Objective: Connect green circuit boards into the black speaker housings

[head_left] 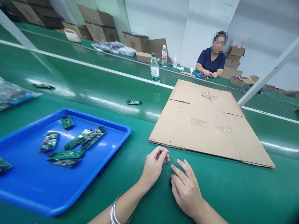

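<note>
My left hand [155, 166] is raised above the green table, its thumb and fingertips pinched together; anything between them is too small to make out. Close beside it is my right hand [187, 188], back upward, with the outer fingers stretched forward. A small black part [170, 183] shows at the thumb and index finger of that hand, seemingly pinched there and mostly covered. Left of both hands lies a blue tray [93, 183] holding several green circuit boards [66, 158]. Ahead of my hands, a flattened cardboard box [205, 137] rests on the table.
One circuit board [134, 102] and another board [44, 86] lie on the green belt beyond. A plastic bag [14, 95] is at the left. Bottles, including a green-capped bottle [154, 69], stand farther back. A person [211, 62] sits across, handling small pieces.
</note>
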`<state>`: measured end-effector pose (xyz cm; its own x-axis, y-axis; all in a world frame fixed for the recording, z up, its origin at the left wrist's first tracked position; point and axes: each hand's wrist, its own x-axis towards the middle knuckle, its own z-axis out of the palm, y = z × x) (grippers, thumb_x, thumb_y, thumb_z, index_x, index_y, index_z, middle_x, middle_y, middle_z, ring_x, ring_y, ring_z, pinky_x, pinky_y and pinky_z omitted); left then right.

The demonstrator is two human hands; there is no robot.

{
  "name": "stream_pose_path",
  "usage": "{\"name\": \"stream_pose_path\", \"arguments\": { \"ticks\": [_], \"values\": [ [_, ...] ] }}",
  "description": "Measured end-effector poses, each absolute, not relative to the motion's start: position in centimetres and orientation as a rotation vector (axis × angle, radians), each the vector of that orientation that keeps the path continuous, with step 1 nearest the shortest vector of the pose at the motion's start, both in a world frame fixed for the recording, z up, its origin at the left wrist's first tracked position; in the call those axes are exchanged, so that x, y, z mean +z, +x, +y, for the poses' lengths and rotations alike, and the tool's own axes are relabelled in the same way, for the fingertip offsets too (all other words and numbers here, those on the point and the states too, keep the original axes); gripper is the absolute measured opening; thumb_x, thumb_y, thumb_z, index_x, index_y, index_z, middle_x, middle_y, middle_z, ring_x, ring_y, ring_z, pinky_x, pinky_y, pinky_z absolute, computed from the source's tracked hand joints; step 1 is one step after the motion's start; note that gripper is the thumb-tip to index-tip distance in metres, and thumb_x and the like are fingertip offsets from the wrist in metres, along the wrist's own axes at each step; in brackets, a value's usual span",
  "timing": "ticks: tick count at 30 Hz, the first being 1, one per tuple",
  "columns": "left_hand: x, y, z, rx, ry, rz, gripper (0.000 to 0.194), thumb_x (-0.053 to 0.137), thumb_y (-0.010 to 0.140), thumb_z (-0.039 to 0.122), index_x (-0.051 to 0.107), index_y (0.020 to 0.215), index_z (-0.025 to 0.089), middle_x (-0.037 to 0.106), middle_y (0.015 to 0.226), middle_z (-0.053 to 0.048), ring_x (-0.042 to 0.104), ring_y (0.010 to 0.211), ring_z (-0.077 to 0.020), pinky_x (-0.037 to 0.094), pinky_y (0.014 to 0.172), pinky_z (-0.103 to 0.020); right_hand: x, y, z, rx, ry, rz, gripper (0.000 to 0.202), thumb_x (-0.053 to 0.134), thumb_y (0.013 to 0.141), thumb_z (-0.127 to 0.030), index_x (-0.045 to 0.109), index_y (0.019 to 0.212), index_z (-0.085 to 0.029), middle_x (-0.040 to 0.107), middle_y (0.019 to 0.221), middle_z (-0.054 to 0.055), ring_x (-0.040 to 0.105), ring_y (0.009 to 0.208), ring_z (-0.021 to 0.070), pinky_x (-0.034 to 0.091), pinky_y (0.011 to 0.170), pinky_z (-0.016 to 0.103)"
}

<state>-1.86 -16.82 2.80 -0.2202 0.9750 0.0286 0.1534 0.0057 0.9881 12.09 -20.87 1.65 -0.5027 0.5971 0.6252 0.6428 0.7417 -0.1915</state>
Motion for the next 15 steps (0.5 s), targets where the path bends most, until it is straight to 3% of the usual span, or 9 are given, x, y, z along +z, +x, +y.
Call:
{"name": "stream_pose_path", "arguments": {
  "ticks": [7, 11, 15],
  "values": [
    [4.4, -7.3, -11.0, 1.417, 1.322, 1.911, 0.028, 0.040, 0.084, 0.035, 0.050, 0.065, 0.018, 0.055, 0.054, 0.004, 0.057, 0.056, -0.0131, 0.046, 0.057, -0.026, -0.2, 11.7, -20.4, -0.101, -0.924, -2.130, 0.018, 0.043, 0.081, -0.008, 0.059, 0.082, -0.016, 0.065, 0.099, 0.004, 0.049, 0.110, 0.0228, 0.040, 0.097, 0.042],
    [4.9, -9.4, -4.6, 1.265, 1.446, 2.048, 0.021, 0.048, 0.086, 0.031, 0.057, 0.090, 0.013, 0.062, 0.083, -0.002, 0.060, 0.072, -0.0137, 0.050, 0.067, -0.033, -1.0, 11.4, -20.2, -0.126, -0.922, -2.085, 0.017, 0.044, 0.079, -0.008, 0.058, 0.080, -0.017, 0.065, 0.098, 0.003, 0.050, 0.109, 0.0223, 0.040, 0.097, 0.041],
    [4.9, -9.9, 0.0, 1.015, 1.642, 2.115, 0.025, 0.052, 0.084, 0.029, 0.055, 0.106, 0.016, 0.058, 0.110, -0.007, 0.058, 0.093, -0.0191, 0.049, 0.078, -0.040, -1.6, 11.1, -19.9, -0.171, -0.937, -2.036, 0.016, 0.046, 0.076, -0.008, 0.057, 0.076, -0.019, 0.065, 0.096, 0.002, 0.051, 0.106, 0.0216, 0.042, 0.095, 0.040]
  ]
}}
